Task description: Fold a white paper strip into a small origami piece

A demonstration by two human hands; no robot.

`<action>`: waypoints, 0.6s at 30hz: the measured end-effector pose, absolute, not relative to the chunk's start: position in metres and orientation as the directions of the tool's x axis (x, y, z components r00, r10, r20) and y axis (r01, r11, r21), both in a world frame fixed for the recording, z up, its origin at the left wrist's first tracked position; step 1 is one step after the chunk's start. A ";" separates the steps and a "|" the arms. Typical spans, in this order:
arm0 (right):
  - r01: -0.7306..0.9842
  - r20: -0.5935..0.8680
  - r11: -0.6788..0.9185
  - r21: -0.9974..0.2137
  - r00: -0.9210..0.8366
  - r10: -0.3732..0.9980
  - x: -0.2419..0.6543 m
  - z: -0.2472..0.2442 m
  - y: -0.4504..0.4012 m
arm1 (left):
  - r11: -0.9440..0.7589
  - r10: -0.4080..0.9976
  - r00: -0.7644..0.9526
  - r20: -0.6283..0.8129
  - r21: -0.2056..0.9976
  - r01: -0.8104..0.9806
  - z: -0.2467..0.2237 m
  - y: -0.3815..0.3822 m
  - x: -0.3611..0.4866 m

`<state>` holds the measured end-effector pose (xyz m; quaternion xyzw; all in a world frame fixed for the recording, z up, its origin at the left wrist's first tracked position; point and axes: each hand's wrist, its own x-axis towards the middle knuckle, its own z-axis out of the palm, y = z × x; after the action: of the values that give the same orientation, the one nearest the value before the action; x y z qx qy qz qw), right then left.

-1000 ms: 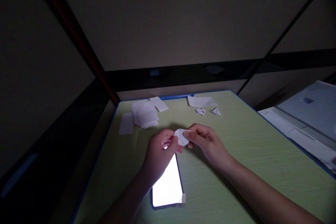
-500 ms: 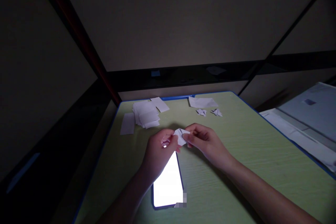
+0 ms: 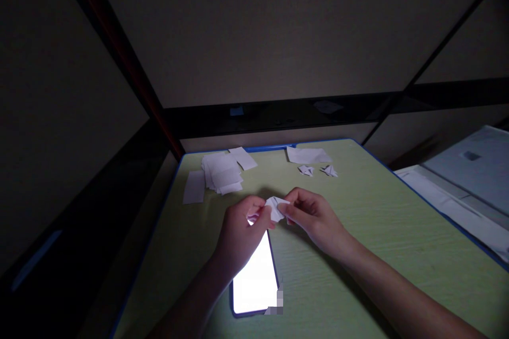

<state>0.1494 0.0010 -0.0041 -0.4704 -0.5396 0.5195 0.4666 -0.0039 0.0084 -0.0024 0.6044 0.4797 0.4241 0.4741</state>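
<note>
A small piece of folded white paper (image 3: pixel 275 208) is held between both hands above the table. My left hand (image 3: pixel 243 228) pinches its left side, thumb in front and fingers partly hidden behind. On its right side, the thumb of my right hand (image 3: pixel 312 217) presses the front, with the fingers curled at the back. Below the left hand lies a phone (image 3: pixel 255 280) with a bright white screen, its upper part covered by that hand. Two small folded paper pieces, one (image 3: pixel 306 170) beside the other (image 3: pixel 329 171), rest beyond the right hand.
On the green table (image 3: pixel 382 233), a pile of white paper sheets (image 3: pixel 222 171) lies at the back left, with single sheets beside it. Another sheet (image 3: pixel 309 155) is at the back edge. A pale box-like object (image 3: pixel 473 169) stands at the right.
The folded paper has tilted very slightly between the fingers. Both hands keep their grip in nearly the same place.
</note>
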 end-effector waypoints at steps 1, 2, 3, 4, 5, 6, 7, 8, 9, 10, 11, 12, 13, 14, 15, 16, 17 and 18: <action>0.019 0.016 0.018 -1.000 -0.117 0.993 0.149 -0.004 0.001 | -0.090 0.981 0.184 0.057 0.980 0.175 -0.002 0.008 -0.004; 0.018 0.016 0.018 -1.000 -0.113 0.993 0.149 -0.005 0.001 | -0.091 0.980 0.190 0.058 0.981 0.170 -0.002 0.008 -0.004; 0.019 0.015 0.018 -1.000 -0.110 0.994 0.149 -0.005 0.001 | -0.090 0.979 0.195 0.057 0.982 0.166 -0.002 0.008 -0.005; 0.019 0.015 0.017 -1.000 -0.107 0.994 0.149 -0.006 0.001 | -0.088 0.978 0.201 0.054 0.983 0.164 -0.002 0.008 -0.005; 0.016 0.016 0.018 -1.000 -0.104 0.994 0.149 -0.007 0.002 | -0.088 0.978 0.204 0.054 0.983 0.162 -0.002 0.008 -0.005; 0.012 0.019 0.021 -1.000 -0.098 0.995 0.148 -0.007 0.002 | -0.087 0.977 0.204 0.053 0.983 0.160 -0.002 0.008 -0.005; 0.010 0.023 0.024 -1.000 -0.091 0.996 0.148 -0.008 0.002 | -0.085 0.978 0.203 0.051 0.984 0.158 -0.003 0.008 -0.005; 0.009 0.026 0.027 -1.000 -0.084 0.996 0.148 -0.009 0.002 | -0.081 0.979 0.199 0.049 0.985 0.155 -0.003 0.007 -0.005; 0.010 0.027 0.028 -1.000 -0.081 0.996 0.148 -0.010 0.002 | -0.077 0.980 0.194 0.047 0.986 0.149 -0.003 0.007 -0.005; 0.008 0.027 0.028 -1.000 -0.084 0.996 0.148 -0.010 0.002 | -0.072 0.981 0.189 0.044 0.987 0.145 -0.003 0.007 -0.005; 0.002 0.028 0.028 -1.000 -0.089 0.996 0.147 -0.010 0.002 | -0.066 0.981 0.189 0.039 0.988 0.142 -0.002 0.007 -0.005; -0.009 0.030 0.029 -1.000 -0.093 0.995 0.147 -0.010 0.002 | -0.062 0.980 0.194 0.034 0.988 0.140 -0.001 0.007 -0.005; -0.024 0.036 0.033 -0.999 -0.095 0.995 0.147 -0.010 0.002 | -0.057 0.979 0.203 0.028 0.989 0.138 -0.001 0.007 -0.005; -0.039 0.043 0.039 -0.998 -0.093 0.995 0.147 -0.011 0.002 | -0.052 0.976 0.217 0.021 0.989 0.136 0.000 0.007 -0.004; -0.052 0.048 0.044 -0.998 -0.086 0.995 0.147 -0.011 0.003 | -0.044 0.972 0.233 0.011 0.990 0.136 0.001 0.007 -0.004; -0.060 0.051 0.046 -0.997 -0.077 0.996 0.148 -0.011 0.003 | -0.035 0.969 0.247 -0.001 0.990 0.139 0.001 0.007 -0.004; -0.061 0.049 0.045 -0.997 -0.070 0.996 0.148 -0.012 0.003 | -0.025 0.966 0.257 -0.013 0.989 0.144 0.001 0.007 -0.004; -0.057 0.046 0.042 -0.997 -0.068 0.997 0.148 -0.012 0.003 | -0.018 0.965 0.261 -0.023 0.988 0.153 0.001 0.008 -0.004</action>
<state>0.1480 0.0030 -0.0122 -0.4572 -0.5136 0.5197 0.5070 -0.0038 0.0075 0.0010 0.5980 0.4673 0.3890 0.5222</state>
